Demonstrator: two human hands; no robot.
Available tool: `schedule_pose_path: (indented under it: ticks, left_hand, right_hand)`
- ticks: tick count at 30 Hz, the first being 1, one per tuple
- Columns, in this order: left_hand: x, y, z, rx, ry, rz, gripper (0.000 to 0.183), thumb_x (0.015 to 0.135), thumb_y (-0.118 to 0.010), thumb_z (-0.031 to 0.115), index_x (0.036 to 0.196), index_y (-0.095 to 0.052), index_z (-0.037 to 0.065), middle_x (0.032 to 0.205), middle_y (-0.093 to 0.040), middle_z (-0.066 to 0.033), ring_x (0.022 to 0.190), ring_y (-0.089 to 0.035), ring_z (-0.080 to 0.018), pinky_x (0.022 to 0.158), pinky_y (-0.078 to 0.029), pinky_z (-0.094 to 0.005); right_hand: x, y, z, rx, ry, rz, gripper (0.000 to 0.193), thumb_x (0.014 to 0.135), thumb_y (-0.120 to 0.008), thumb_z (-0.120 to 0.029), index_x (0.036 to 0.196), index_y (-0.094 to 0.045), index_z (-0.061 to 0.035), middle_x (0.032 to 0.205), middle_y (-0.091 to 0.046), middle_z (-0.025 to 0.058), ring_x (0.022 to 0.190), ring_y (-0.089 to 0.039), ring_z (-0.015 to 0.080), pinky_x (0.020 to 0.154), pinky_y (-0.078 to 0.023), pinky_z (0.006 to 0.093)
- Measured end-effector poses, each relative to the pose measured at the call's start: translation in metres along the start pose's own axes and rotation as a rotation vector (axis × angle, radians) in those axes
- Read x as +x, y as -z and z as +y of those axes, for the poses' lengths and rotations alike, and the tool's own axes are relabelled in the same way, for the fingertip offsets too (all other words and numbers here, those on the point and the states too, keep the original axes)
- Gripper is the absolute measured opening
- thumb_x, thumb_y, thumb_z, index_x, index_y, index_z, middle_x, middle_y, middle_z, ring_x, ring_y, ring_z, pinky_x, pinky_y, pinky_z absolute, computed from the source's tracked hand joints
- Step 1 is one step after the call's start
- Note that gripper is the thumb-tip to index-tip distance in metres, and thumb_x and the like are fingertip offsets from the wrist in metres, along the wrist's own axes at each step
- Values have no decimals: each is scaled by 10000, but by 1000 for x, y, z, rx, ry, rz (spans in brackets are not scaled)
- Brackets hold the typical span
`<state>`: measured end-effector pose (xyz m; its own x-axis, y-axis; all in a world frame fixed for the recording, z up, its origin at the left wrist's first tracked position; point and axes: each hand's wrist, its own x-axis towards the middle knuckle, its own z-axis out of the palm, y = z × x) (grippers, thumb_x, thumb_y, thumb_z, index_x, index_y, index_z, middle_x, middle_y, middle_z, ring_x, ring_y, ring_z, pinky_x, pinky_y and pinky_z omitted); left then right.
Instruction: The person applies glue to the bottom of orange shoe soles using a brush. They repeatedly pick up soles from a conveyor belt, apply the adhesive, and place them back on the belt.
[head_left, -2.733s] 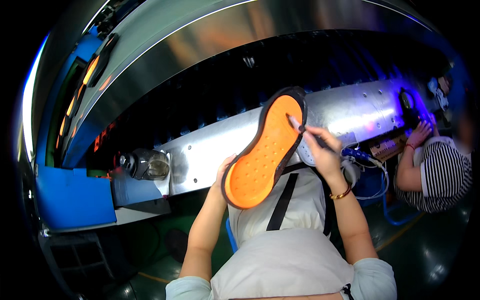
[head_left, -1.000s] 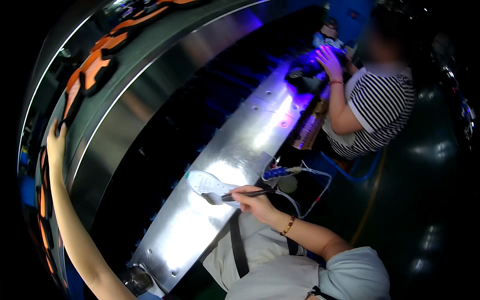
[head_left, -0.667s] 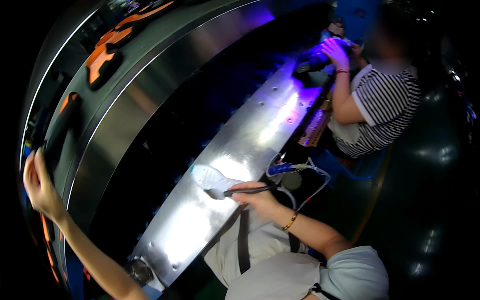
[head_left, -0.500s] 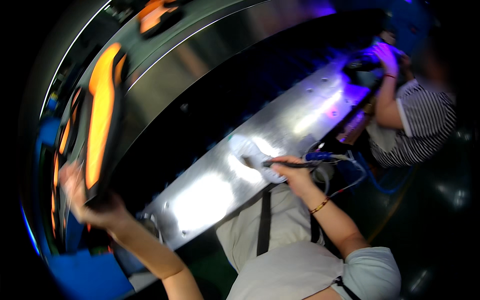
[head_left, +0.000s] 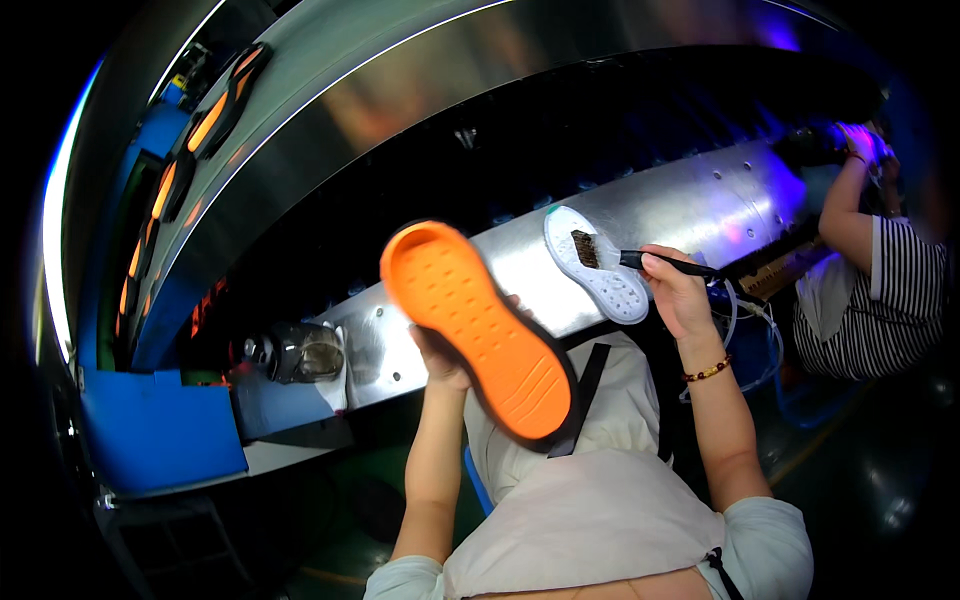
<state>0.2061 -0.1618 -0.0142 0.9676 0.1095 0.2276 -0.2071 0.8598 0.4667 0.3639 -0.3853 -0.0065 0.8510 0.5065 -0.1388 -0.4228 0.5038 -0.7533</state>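
Observation:
My left hand (head_left: 441, 358) grips an orange shoe sole (head_left: 470, 330) with a black outer edge. Its dotted, grooved inner face is turned up, and most of my fingers are hidden behind it. In my right hand (head_left: 684, 298) is a brush (head_left: 665, 262) with a black handle, pinched between thumb and fingers. The dark bristles of that brush rest over a white shoe sole (head_left: 622, 293), which lies on the metal bench (head_left: 520, 255). From the bristles I cannot tell whether they touch the white sole.
A curved conveyor (head_left: 270, 130) along the far left carries several orange and black soles (head_left: 212, 125). On the bench's left end stands a dark clear container (head_left: 305, 352), near a blue box (head_left: 160, 425). A co-worker in a striped top (head_left: 905, 290) works at the right under purple light.
My left hand has brought the orange sole from the conveyor side to in front of me. My right hand still holds the brush by the white sole. The view has turned.

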Motion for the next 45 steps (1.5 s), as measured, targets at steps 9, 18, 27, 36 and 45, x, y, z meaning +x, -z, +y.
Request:
schedule_pose_path:
  ticks: [9, 18, 27, 36, 45]
  left_hand:
    - [31, -22, -31, -76, -125, 263, 726, 768, -330, 649, 1197, -419, 70, 1106, -538, -90, 959, -561, -201, 780, -486, -315]
    - [32, -37, -39, 168, -77, 507, 784, 786, -120, 674, 1266, -306, 83, 1179, -455, -94, 1053, -474, -204, 897, -394, -332]
    - [30, -18, -7, 262, -293, 620, 739, 784, -182, 672, 1195, -401, 98, 1142, -497, -61, 1026, -490, -189, 872, -407, -313]
    - [31, -45, -30, 109, -174, 375, 714, 807, -140, 647, 1271, -296, 127, 1257, -390, -70, 1089, -450, -196, 913, -382, -334]
    - [34, -48, -23, 242, -280, 559, 713, 800, -194, 654, 1284, -281, 139, 1273, -381, -84, 1140, -405, -228, 953, -344, -368]
  right_hand:
    - [18, -80, -6, -342, 5, -316, 163, 712, -626, -2, 871, -610, 29, 823, -616, 92, 740, -583, 122, 696, -465, 214]
    - [33, -130, -16, -823, 250, -436, 129, 710, -643, -45, 823, -627, 15, 774, -627, 63, 652, -578, 84, 628, -460, 182]
    - [-36, -88, 8, -1151, 563, -716, 101, 630, -636, -102, 727, -634, -76, 718, -613, 40, 709, -568, 180, 709, -380, 296]
    - [12, -117, -42, -720, 410, -601, 112, 687, -644, -51, 791, -646, -10, 785, -612, 84, 682, -582, 126, 578, -455, 208]
    - [-1, -114, -45, -547, 270, -765, 143, 666, -657, -30, 809, -642, -23, 774, -630, 96, 744, -595, 145, 677, -469, 244]
